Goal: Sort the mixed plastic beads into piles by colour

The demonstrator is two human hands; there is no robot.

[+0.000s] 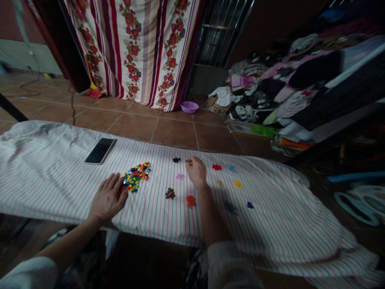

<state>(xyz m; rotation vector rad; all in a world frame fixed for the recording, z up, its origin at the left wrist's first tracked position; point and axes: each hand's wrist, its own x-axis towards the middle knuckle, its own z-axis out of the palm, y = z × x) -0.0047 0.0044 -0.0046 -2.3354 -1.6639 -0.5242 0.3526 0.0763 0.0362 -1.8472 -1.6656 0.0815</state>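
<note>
My left hand [108,196] lies flat on the striped cloth [156,224], fingers stretched out. Its fingertips are at the left edge of a mixed pile of tiny coloured pieces [136,176]. Farther right, my right hand [196,171] is lowered to the cloth with its fingers pinched. A bit of dark green shows at the fingertips, seemingly a small green piece [187,161]. Around this hand lie small single-colour groups: black pieces [176,159], pink pieces [179,176], brown pieces [170,193], orange pieces [190,200] and red pieces [216,167]. My hand partly hides some light green.
Yellow pieces [238,184], light blue pieces [232,168], beige pieces [219,183], grey pieces [230,207] and dark blue pieces [250,205] lie on the right. A phone [100,151] rests at left. Beyond are a purple basin [189,107] and heaped clothes [270,84].
</note>
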